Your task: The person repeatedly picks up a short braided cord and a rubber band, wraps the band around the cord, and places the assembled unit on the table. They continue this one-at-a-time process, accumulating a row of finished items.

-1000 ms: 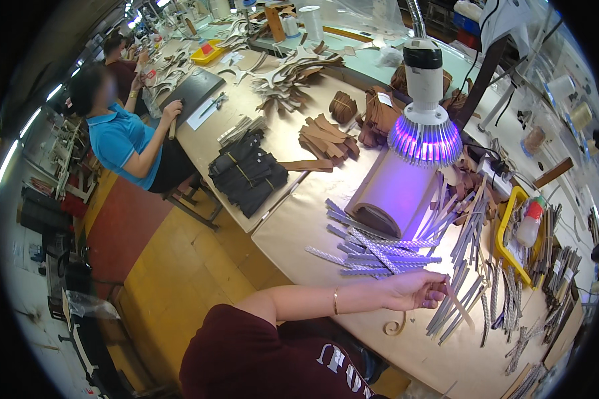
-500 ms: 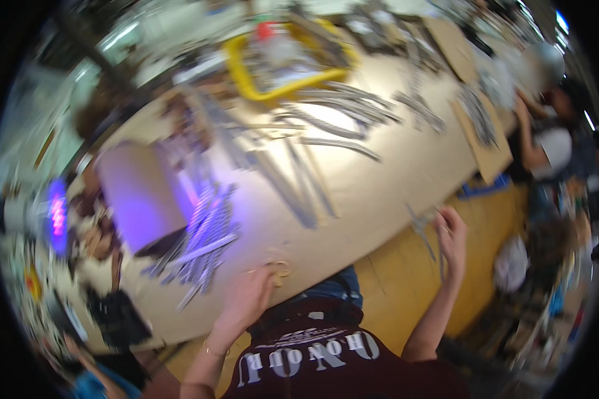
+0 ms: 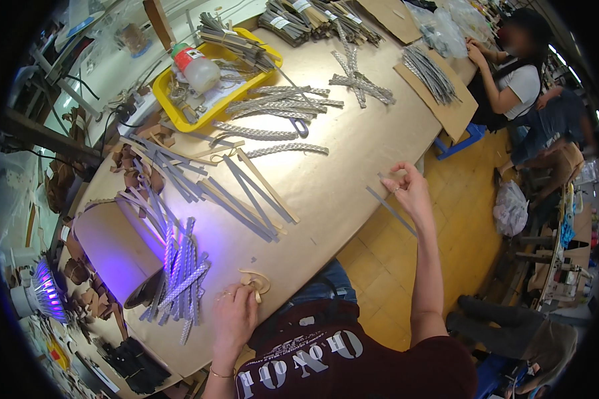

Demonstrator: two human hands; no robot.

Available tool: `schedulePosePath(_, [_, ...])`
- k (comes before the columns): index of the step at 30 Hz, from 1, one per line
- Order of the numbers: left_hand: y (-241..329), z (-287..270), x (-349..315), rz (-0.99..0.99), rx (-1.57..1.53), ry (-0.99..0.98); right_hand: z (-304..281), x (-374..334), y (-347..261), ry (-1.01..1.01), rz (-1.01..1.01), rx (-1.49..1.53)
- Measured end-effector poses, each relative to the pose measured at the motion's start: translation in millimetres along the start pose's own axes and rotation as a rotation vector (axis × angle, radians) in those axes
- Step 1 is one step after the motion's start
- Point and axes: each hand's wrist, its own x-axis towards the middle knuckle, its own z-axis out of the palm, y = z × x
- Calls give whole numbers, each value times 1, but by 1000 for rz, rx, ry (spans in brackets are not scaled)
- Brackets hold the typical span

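Note:
My left hand (image 3: 236,314) is closed near the table's front edge, its fingertips pinching a curled tan strip (image 3: 262,283) that loops beyond them. Past the edge on the right, my right hand (image 3: 409,191) is raised with thumb and fingers pinched together. A thin grey strip (image 3: 393,210) hangs at its fingertips, slanting down over the floor. Flat grey and tan strips (image 3: 243,193) lie loose across the middle of the brown-covered table (image 3: 339,206). Braided strips (image 3: 180,286) are heaped to the left under purple light, and more braided lengths (image 3: 279,150) spread farther back.
A yellow tray (image 3: 173,122) holds a bottle (image 3: 196,68) and strips. A brown cylinder (image 3: 116,249) stands at left beside a purple-lit lamp (image 3: 46,290). Bundled strips (image 3: 286,25) line the far edge. Another person (image 3: 512,86) sits at the right by a cardboard sheet (image 3: 456,113).
The view has shifted and become sharper. My right hand appears farther left and higher, still with a grey strip. My left hand sits lower and more to the left, the tan strip still in it.

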Motion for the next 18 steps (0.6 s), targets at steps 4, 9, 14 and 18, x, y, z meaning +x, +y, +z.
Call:
schedulePosePath(4, [-6,-3,-2,-42,101,54,-5,11,4,96,144,-375])
schedulePosePath(9, [-14,-9,-2,-86,14,109,4,-8,6,241,244,-459])
schedulePosePath(14, [-24,-18,-12,-77,2,184,34,-31,-22,709,-361,-556])
schedulePosePath(18, [-29,-19,-12,-18,-23,422,95,-35,-83,250,-386,70])
